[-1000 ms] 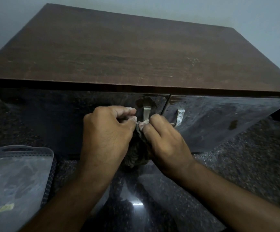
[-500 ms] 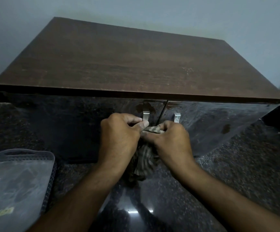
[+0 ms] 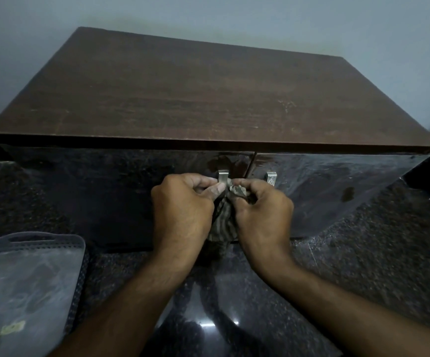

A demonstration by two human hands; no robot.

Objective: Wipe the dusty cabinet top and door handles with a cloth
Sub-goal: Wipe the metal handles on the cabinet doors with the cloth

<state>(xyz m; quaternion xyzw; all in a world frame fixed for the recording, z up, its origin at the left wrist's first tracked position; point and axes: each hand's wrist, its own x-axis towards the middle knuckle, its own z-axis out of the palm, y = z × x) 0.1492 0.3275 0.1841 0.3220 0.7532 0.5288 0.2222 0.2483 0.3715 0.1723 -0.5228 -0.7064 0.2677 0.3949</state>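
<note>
We see a dusty, dark brown wood-grain cabinet top (image 3: pixel 195 99) above our hands, with two bent metal door handles (image 3: pixel 222 176) on glossy dark doors. Our left hand (image 3: pixel 183 212) and right hand (image 3: pixel 262 215), knuckles up and close together, pinch a crumpled striped cloth (image 3: pixel 224 220) against the left handle, over a speckled dark stone surface (image 3: pixel 363 253)
</note>
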